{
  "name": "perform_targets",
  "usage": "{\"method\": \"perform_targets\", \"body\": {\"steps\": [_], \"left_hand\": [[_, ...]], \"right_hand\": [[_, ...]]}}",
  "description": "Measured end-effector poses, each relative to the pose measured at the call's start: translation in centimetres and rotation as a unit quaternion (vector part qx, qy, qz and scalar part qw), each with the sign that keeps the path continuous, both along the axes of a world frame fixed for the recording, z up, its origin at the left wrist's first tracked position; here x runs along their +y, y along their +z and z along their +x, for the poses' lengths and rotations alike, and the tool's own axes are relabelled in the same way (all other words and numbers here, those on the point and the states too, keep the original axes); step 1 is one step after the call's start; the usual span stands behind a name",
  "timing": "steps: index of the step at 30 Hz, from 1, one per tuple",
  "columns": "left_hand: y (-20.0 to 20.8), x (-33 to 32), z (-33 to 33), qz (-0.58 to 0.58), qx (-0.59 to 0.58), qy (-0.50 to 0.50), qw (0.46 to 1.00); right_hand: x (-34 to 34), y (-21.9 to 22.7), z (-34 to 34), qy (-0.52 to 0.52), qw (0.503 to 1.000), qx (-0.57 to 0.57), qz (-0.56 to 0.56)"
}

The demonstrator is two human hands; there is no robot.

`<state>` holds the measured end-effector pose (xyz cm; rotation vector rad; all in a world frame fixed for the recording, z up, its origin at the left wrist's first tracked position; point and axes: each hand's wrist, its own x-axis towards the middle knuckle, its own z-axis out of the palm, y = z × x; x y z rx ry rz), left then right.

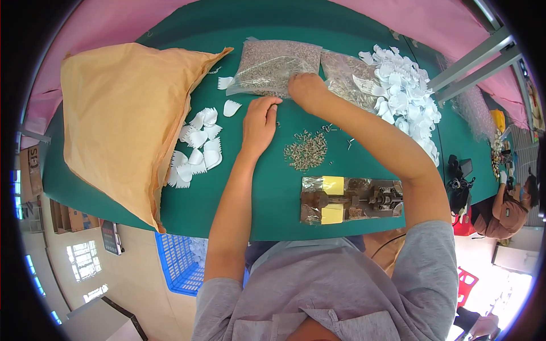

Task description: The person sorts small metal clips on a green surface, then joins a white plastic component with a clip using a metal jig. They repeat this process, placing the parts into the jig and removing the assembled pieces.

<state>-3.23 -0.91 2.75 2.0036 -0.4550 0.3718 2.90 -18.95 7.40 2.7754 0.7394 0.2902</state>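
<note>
Table (273, 210), right hand (307, 91) partly hidden

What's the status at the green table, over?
Right hand at near edge of clear bag, its grip hidden. Left hand close by, fingers curled. Loose metallic pieces piled between bag and metal fixture; nothing visibly blocking either hand.

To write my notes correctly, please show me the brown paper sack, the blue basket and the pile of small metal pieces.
Brown paper sack (122, 128), head view, middle of its upper side.
Blue basket (174, 261), head view, its wall.
Small metal pieces (306, 151), head view, middle of the pile.
</note>
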Motion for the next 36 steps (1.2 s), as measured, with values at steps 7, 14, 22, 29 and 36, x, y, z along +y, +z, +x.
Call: {"method": "perform_targets", "body": {"steps": [7, 14, 22, 29, 36], "left_hand": [[-0.8, -3.4, -1.6, 0.077, -0.054, -0.021, 0.995], [-0.7, -6.1, -4.1, 0.064, -0.047, -0.100, 0.992], [-0.2, -6.3, -4.7, 0.000, 0.009, -0.206, 0.979], [-0.5, -6.2, -4.4, -0.037, 0.016, -0.205, 0.978], [-1.0, -6.0, -4.6, 0.083, -0.082, -0.147, 0.982]], "right_hand": [[-0.3, 1.9, 1.3, 0.057, 0.996, 0.057, 0.023], [-1.0, 2.6, 0.9, 0.082, 0.996, 0.027, 0.008], [-3.4, 2.8, 1.2, 0.006, 0.973, 0.099, 0.208], [-3.4, 5.5, 0.6, -0.083, 0.850, 0.283, 0.436], [2.3, 5.1, -1.8, -0.023, 0.782, 0.437, 0.444]]}}
